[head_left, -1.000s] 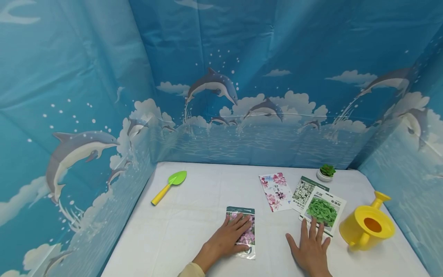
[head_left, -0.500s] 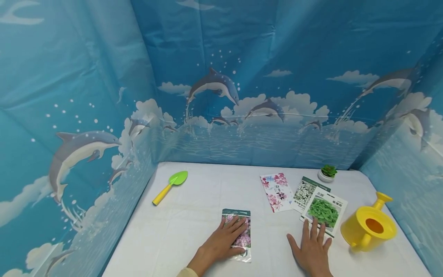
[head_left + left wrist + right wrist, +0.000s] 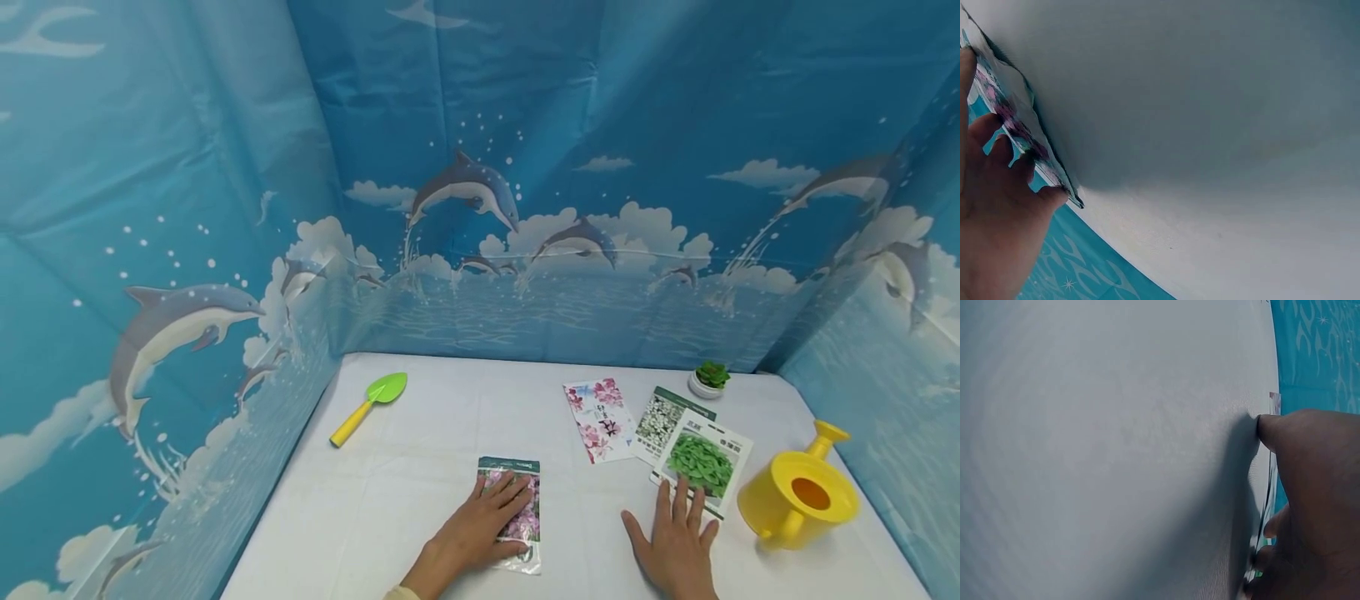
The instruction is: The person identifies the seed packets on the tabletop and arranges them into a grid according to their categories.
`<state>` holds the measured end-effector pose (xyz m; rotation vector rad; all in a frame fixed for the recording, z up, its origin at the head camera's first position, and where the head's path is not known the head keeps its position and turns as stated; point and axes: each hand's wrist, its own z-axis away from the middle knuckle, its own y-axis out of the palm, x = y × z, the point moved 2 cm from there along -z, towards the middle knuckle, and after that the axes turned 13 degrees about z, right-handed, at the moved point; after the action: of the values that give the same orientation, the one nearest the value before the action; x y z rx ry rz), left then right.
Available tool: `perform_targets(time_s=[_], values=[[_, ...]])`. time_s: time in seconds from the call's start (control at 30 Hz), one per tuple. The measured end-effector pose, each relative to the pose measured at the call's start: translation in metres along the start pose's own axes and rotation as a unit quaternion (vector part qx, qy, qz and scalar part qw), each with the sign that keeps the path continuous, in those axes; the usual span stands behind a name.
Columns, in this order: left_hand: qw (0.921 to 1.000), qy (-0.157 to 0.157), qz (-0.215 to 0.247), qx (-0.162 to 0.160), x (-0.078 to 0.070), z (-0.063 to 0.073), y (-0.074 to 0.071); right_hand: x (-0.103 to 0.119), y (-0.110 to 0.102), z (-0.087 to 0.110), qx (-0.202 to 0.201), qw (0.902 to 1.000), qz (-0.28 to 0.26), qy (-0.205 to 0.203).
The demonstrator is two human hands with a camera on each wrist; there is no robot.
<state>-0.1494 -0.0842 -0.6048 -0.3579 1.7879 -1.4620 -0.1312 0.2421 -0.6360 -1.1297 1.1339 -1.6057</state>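
In the head view my left hand (image 3: 483,521) rests on a seed packet with pink flowers (image 3: 528,527), fingers spread across its front. Part of the packet's picture is hidden under the hand. The left wrist view shows the fingertips along the packet's surface (image 3: 1007,112). Palm down on the white table, my right hand (image 3: 675,546) has its fingers spread. Its fingertips touch or lie just over the lower edge of a green-leaf seed packet (image 3: 701,460); which of the two I cannot tell. That packet overlaps a white-flower packet (image 3: 660,417).
A pink-blossom packet (image 3: 600,421) lies left of the overlapping pair. At right stands a yellow watering can (image 3: 776,500). A small potted succulent (image 3: 708,379) is at the back. A trowel (image 3: 367,408) with a green blade lies at left. Dolphin-print curtains (image 3: 465,317) enclose the table (image 3: 375,517).
My left hand has slid the pink-flower packet a little to the left and toward me. The right hand has stayed in about the same place.
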Motion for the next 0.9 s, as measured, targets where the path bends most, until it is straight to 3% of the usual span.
perform_targets(time_s=[0.27, 0.67, 0.9], values=[[0.9993, 0.022, -0.004, -0.030, 0.003, -0.004, -0.001, -0.001, 0.001, 0.001, -0.004, 1.0000, 0.001, 0.001], [0.9987, 0.001, 0.051, -0.003, 0.013, 0.001, -0.004, -0.003, 0.000, 0.001, 0.011, 0.9998, -0.013, -0.007], [0.9980, -0.010, 0.062, -0.002, 0.017, 0.005, -0.008, -0.005, -0.012, -0.002, -0.017, 0.9992, -0.023, -0.029]])
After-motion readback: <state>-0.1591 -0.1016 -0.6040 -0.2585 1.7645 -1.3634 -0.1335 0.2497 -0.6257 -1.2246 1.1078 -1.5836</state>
